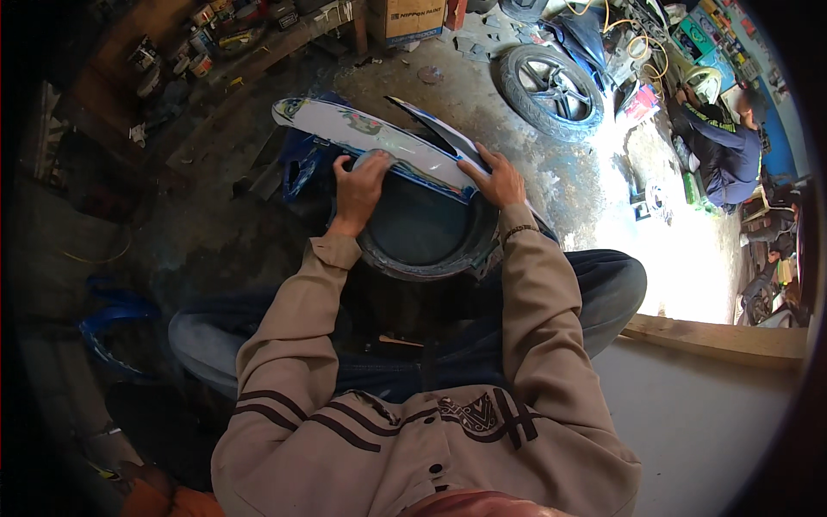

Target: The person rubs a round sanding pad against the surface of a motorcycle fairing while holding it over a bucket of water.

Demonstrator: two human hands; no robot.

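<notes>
A: What lies under the hands?
B: A long white panel (pixel 379 138) with blue edging and coloured stickers; it rests across the far rim of a dark round tub (pixel 426 228) that sits between the person's knees.

A: And the grip?
B: The left hand (pixel 360 185) is clenched, pressing a small grey pad (pixel 372 158) flat on the panel; the right hand (pixel 495 179) lies open, fingers spread, holding the panel down near its right end.

A: What is around them?
B: Bare concrete floor (pixel 482 95); a wheel (pixel 551 86) lies far right; beyond it another person (pixel 724 142) crouches in dark clothes; a cardboard box (pixel 412 19) stands at the far edge; a wooden plank (pixel 715 338) lies to the near right.
</notes>
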